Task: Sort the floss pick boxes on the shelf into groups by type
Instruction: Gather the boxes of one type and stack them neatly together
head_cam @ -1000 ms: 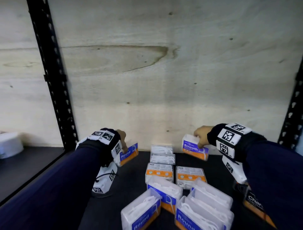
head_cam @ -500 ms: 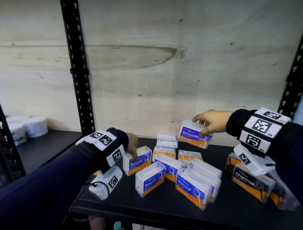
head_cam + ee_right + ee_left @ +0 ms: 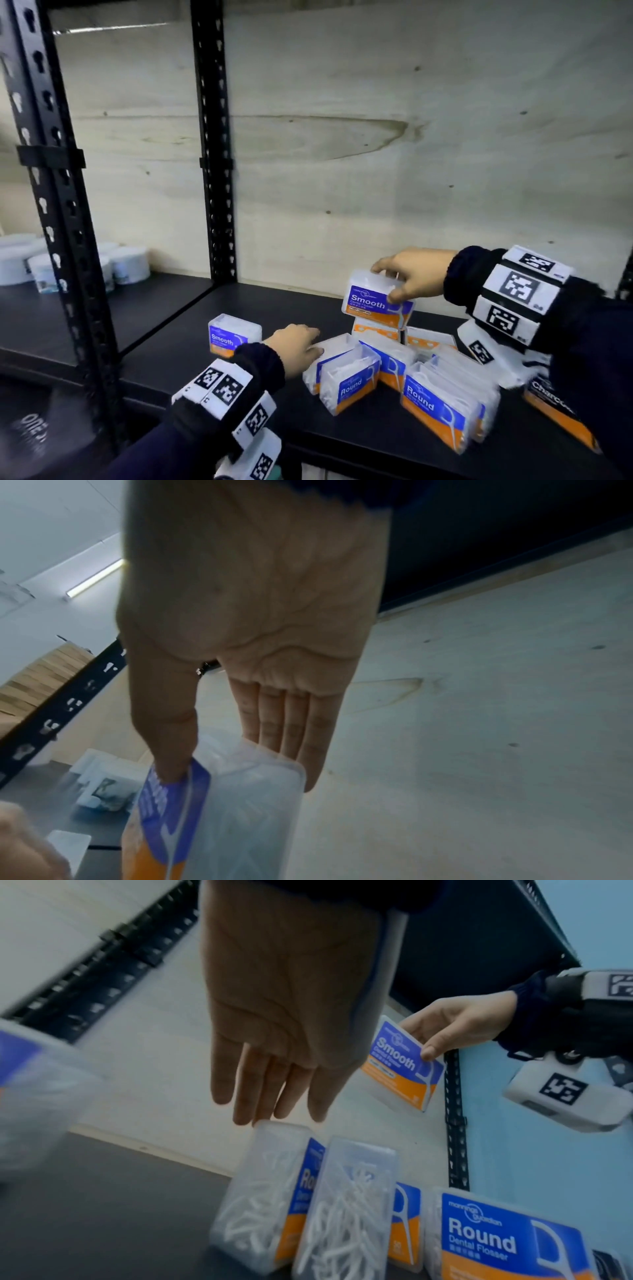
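Note:
My right hand (image 3: 387,281) holds a clear "Smooth" floss pick box (image 3: 376,301) in the air above the cluster, thumb on its blue-orange label and fingers behind it (image 3: 219,818). My left hand (image 3: 308,342) lies lower, its fingers (image 3: 260,1096) straight, the tips at the top of an upright "Round" box (image 3: 270,1177). A second "Smooth" box (image 3: 233,334) stands alone to the left. More "Round" boxes (image 3: 435,407) stand in front, and two boxes lie flat behind them.
A "Charcoal" box (image 3: 555,411) sits at the right edge under my right forearm. The black shelf (image 3: 164,315) has bare surface left of the boxes. Black uprights (image 3: 215,171) divide it from a bay with white tubs (image 3: 126,263). A plywood panel backs the shelf.
My right hand has lifted its Smooth box from the back of the shelf. My left hand has set its Round box down beside the others and straightened its fingers. The head view has pulled back.

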{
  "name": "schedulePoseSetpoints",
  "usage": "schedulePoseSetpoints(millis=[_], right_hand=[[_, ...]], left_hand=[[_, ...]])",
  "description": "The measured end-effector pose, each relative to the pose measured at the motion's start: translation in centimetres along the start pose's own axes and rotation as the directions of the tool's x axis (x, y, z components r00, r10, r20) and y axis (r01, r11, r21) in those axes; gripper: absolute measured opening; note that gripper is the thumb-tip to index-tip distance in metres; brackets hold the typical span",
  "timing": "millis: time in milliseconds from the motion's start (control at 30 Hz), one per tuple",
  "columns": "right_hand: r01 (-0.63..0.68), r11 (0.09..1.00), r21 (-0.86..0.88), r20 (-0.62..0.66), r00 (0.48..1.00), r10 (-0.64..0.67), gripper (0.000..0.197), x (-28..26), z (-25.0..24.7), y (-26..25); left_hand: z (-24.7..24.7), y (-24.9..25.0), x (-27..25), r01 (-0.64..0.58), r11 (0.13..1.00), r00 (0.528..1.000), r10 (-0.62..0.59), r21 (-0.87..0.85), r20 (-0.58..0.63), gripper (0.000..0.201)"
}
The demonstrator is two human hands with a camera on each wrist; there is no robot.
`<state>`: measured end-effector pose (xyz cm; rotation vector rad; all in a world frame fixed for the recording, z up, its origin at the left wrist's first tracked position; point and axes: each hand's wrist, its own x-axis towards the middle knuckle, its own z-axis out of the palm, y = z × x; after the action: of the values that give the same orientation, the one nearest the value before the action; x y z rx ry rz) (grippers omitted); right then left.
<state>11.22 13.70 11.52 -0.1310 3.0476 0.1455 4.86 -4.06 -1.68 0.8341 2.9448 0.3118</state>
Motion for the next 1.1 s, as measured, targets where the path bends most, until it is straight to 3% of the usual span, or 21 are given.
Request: schedulePoseSetpoints(millis=[100,167,233,333,433,500,633,800,900,1000,1033,1100], right_hand=[[0.033,0.999,0.013,-0.043,0.999,-0.032,0.058,1.6,-0.3,-2.6],[0.035,0.999,0.027,-0.052,0.998,-0.034,0.057,3.1,-0.3,-4.4],[0.032,0.999,0.034,-0.038,0.999,-0.031,0.049,4.7,-0.2,-6.3],[0.007,0.998,0.062,-0.014,1.0,-0.006,0.019,7.9,0.4,-8.7],[-0.023,0.999,0.048,-0.028,0.999,0.024,0.039,11.4,2.0,-10.5],[-0.011,1.0,0.009,-0.026,1.0,0.011,0.033,13.4,2.8,-11.4],[0.0,0.999,-0.037,0.1,0.995,0.004,0.028,15.7,4.0,-12.7],[0.054,0.996,-0.069,-0.038,0.998,-0.057,0.042,14.1,5.6,-13.6],[0.052,0.996,-0.077,0.025,0.998,-0.05,0.034,13.3,5.4,-14.3],[0.069,0.988,-0.135,0.076,0.995,-0.059,0.005,11.9,4.7,-14.6],[0.062,0.986,-0.157,0.083,0.995,-0.049,0.013,12.0,4.6,-14.8],[0.037,0.99,-0.138,0.087,0.996,-0.025,0.008,11.8,4.6,-15.1]], left_hand=[[1.2,-2.7,-2.0,0.114,0.992,0.97,-0.122,-0.048,-0.212,0.034],[2.0,-4.5,-3.3,0.29,0.957,0.92,-0.283,-0.014,-0.271,0.031],[2.8,-6.4,-3.9,0.432,0.902,0.871,-0.418,-0.005,-0.256,0.031],[4.5,-8.7,-3.6,0.538,0.843,0.831,-0.528,0.012,-0.178,0.048],[5.7,-9.5,-3.3,0.563,0.825,0.822,-0.565,-0.045,-0.077,0.061],[6.1,-9.6,-3.3,0.559,0.825,0.823,-0.564,-0.085,-0.06,0.062],[6.2,-9.7,-3.4,0.561,0.823,0.822,-0.567,-0.084,-0.061,0.063],[6.4,-9.5,-3.5,0.567,0.817,0.812,-0.576,-0.107,-0.095,0.063],[6.5,-9.6,-3.5,0.568,0.816,0.811,-0.577,-0.107,-0.099,0.064],[6.6,-9.7,-3.4,0.568,0.817,0.811,-0.576,-0.099,-0.1,0.064],[6.6,-9.7,-3.4,0.568,0.818,0.812,-0.575,-0.095,-0.098,0.064],[6.6,-9.7,-3.5,0.565,0.82,0.816,-0.572,-0.09,-0.088,0.064]])
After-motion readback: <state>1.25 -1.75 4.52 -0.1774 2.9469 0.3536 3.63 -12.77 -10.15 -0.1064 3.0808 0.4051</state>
